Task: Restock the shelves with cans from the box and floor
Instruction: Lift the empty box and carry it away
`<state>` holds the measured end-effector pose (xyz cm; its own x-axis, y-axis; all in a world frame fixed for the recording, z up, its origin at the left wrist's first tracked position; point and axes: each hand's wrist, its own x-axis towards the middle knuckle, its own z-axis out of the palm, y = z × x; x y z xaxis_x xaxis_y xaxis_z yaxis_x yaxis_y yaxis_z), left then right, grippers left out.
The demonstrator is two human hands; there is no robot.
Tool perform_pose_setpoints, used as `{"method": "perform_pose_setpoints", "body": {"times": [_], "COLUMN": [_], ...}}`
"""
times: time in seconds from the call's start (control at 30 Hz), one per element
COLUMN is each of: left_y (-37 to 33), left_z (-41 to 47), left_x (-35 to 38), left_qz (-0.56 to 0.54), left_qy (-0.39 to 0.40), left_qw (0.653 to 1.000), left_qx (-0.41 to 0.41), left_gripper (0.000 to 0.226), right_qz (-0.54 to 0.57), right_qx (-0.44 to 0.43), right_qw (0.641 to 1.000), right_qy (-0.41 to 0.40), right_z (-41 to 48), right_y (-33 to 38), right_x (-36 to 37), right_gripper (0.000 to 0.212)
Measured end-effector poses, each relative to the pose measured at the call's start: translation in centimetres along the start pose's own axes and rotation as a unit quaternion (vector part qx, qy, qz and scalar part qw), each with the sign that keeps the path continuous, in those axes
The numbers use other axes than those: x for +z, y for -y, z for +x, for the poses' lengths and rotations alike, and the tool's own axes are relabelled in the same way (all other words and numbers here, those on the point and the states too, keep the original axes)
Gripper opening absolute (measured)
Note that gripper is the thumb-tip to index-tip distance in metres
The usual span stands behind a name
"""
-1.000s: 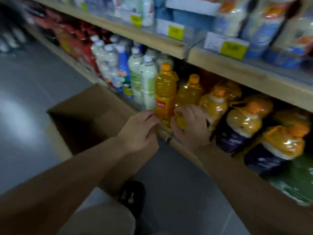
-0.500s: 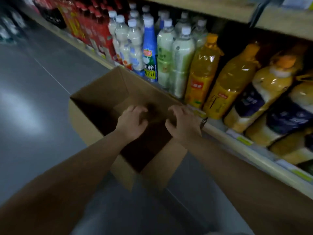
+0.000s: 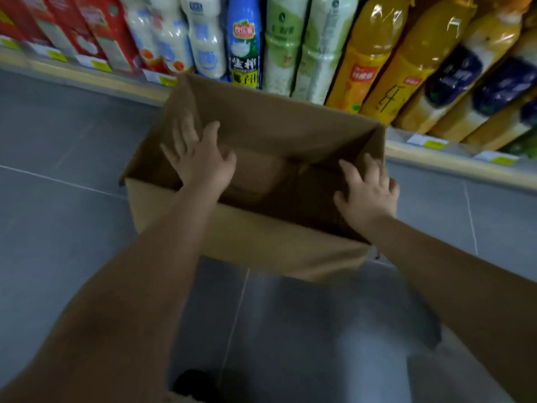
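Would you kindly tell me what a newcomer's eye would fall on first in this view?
The open cardboard box at the centre, on the grey floor before the low shelf, draws the eye first, with the left hand and right hand spread open over its dim inside. Behind it runs a bright row: orange bottles on the right, a blue bottle in the middle, red cartons on the left.

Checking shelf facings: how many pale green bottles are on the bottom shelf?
2. One pale green bottle stands just right of the blue bottle; the second pale green bottle stands beside it, left of the orange-labelled bottle. Others may be hidden behind.
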<state>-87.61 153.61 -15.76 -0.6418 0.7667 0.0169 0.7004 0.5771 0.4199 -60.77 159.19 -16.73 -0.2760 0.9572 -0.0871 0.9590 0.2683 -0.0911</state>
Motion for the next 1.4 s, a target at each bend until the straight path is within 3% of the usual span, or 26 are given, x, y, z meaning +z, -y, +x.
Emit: {"method": "perform_pose_setpoints", "body": {"times": [0.17, 0.27, 0.53, 0.8, 1.0, 1.4], "left_y": [5.7, 6.6, 7.7, 6.4, 0.2, -16.9], "left_z": [1.5, 2.4, 2.8, 2.3, -0.8, -0.4], "left_x": [-1.7, -2.3, -2.9, -3.9, -9.9, -26.6], "left_qz": [0.049, 0.048, 0.143, 0.171, 0.147, 0.134], "left_qy": [0.07, 0.081, 0.115, 0.132, 0.212, 0.318], "left_qw": [0.989, 0.988, 0.973, 0.973, 0.965, 0.935], "left_qx": [-0.12, -0.125, -0.137, -0.085, -0.044, 0.087], "left_gripper": [0.065, 0.061, 0.074, 0.085, 0.076, 0.072], "right_qz": [0.094, 0.118, 0.138, 0.171, 0.162, 0.234], "right_qx": [0.174, 0.166, 0.151, 0.157, 0.217, 0.396], "right_qw": [0.978, 0.977, 0.978, 0.971, 0.952, 0.877], "right_qy": [0.067, 0.059, 0.043, 0.063, 0.141, 0.136], "right_z": [-2.3, -2.7, -0.4, 0.1, -1.7, -16.7], "right_y": [0.7, 0.3, -3.1, -5.6, -10.1, -14.1], "right_x": [0.4, 0.5, 1.2, -0.3, -10.5, -34.5], "right_gripper": [0.074, 0.075, 0.072, 0.069, 0.075, 0.077]}}
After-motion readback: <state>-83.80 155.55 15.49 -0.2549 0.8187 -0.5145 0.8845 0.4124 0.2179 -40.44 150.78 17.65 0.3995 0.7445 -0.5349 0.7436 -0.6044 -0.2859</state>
